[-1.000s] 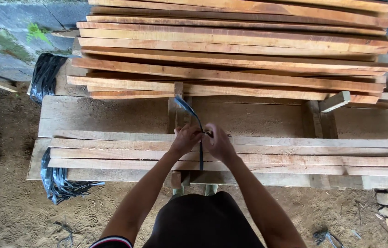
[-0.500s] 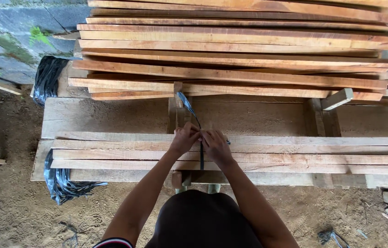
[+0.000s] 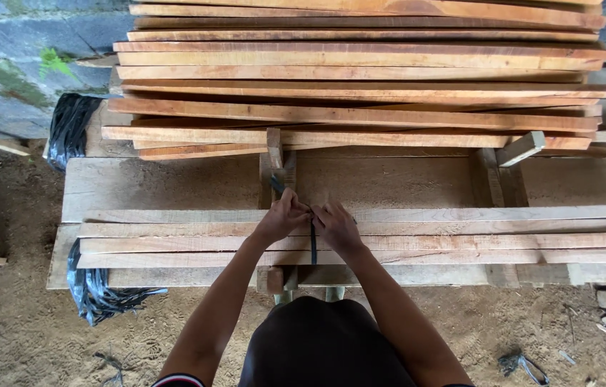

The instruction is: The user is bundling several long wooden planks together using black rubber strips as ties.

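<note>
While both hands meet over planks (image 3: 460, 236), L hand (image 3: 281, 218) pinches strap (image 3: 313, 247) end, closed; R hand (image 3: 336, 228) grips strap too, fingers curled. Lumber stack (image 3: 360, 79) behind.

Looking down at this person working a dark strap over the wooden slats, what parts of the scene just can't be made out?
- Head view: where the dark strap joins is hidden under the left hand and right hand.
- The strap's underside run is hidden by the slats.
- The slats and the board stack are cut off by the right edge.
- The black plastic is too crumpled to tell its shape.
</note>
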